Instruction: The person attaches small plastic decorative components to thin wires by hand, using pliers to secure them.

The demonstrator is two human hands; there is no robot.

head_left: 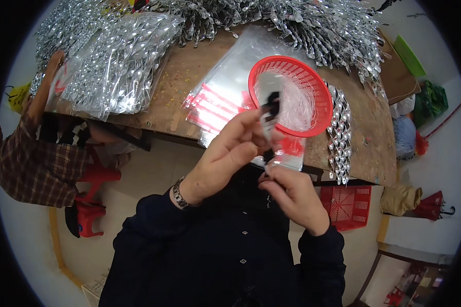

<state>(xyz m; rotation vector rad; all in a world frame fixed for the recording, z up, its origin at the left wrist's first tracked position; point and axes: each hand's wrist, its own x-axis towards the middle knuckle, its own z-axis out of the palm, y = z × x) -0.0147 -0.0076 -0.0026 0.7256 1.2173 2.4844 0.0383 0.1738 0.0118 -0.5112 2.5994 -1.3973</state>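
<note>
My left hand (pixel 225 156), with a metal watch band at its wrist, is closed on a blurred black-and-silver strip (pixel 273 105). The strip's upper end stands in front of a red plastic basket (pixel 325 97). Below it, my right hand (pixel 299 197) pinches the lower end of the same strip close to my chest. Pale pink-white thread or cord (pixel 297 105) lies coiled inside the basket. Under the basket is a stack of clear plastic bags (pixel 220 77) with red-and-white ends. A silver leaf-shaped garland (pixel 339 138) lies to the basket's right, partly over the table edge.
Bagged silver garlands (pixel 123 66) lie on the left of the wooden table (pixel 182 66). A heap of loose silver strands (pixel 317 25) covers its far side. At the left, another person in a checked shirt (pixel 41 169) reaches toward the bags. A red crate (pixel 346 204) stands below the right edge.
</note>
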